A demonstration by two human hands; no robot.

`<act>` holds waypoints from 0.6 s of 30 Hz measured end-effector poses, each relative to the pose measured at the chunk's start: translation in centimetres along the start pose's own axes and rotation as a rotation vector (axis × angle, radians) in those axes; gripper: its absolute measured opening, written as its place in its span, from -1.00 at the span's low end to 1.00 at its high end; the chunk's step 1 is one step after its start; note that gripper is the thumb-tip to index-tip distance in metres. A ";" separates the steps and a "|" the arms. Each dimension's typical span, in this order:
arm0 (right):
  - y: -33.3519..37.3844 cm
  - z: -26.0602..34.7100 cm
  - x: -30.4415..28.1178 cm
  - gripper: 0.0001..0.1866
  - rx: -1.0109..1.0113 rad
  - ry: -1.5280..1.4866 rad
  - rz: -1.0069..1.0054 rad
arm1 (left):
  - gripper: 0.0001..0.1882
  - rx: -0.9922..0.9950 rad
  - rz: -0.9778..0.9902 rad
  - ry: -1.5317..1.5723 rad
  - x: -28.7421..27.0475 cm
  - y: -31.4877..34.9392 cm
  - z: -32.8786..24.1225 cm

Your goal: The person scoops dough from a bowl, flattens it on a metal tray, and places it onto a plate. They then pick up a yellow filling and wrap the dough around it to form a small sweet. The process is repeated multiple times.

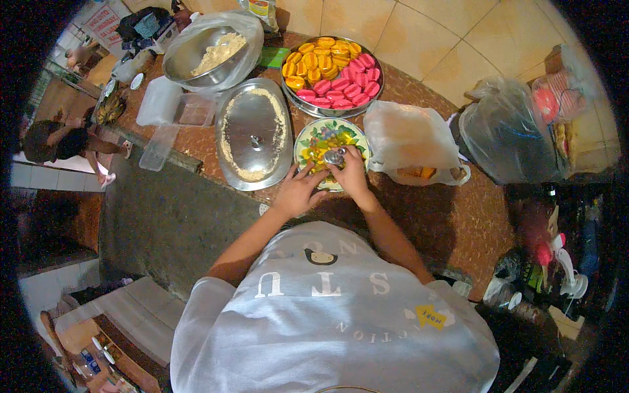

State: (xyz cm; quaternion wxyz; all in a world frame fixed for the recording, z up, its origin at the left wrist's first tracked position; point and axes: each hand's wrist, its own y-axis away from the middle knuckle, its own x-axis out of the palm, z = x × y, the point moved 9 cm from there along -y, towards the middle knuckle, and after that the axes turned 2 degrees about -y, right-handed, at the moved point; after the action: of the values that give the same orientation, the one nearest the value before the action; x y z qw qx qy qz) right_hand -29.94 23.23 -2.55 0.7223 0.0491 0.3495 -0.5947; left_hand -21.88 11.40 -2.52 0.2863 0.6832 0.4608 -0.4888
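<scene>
A round floral plate (306, 135) lies in front of me at the counter's front edge, with shiny yellow wrapping film (316, 156) on it. My right hand (352, 175) grips a small shiny metal piece, round at the top (335, 156), over the plate's middle; its exact kind is too small to tell. My left hand (300, 194) rests on the plate's near left rim, fingers spread and touching the yellow film. Behind the plate, a round metal tin (327, 114) holds many wrapped sweets, yellow ones (319, 62) and pink ones (344, 88).
Left of the plate is an oval metal tray (252, 141) ringed with pale powder. A bagged metal bowl (180, 64) of powder stands behind it, by plastic containers (160, 101). To the right sit a white plastic bag (409, 134) and a clear-wrapped bundle (501, 134). Another person (62, 139) is far left.
</scene>
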 end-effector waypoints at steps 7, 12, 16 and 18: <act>-0.1 -0.5 -0.2 -0.63 0.052 -0.001 0.014 | -0.40 -0.007 0.008 0.008 -0.4 -0.1 -0.3; 0.0 -0.1 -0.5 -0.60 0.004 0.081 0.005 | -0.40 -0.020 0.004 0.006 -0.4 -0.1 -0.2; 0.2 -0.7 -0.2 -0.60 0.050 0.003 0.018 | -0.40 -0.020 0.002 0.004 -0.6 0.0 -0.3; 0.2 -0.9 -0.2 -0.59 0.065 0.007 0.027 | -0.40 -0.017 -0.002 0.002 -0.6 0.0 -0.3</act>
State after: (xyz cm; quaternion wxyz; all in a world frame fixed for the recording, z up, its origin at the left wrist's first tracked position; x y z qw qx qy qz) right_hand -30.12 23.89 -3.19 0.7271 0.0794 0.3316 -0.5959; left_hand -21.82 11.43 -1.81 0.2911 0.6809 0.4659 -0.4844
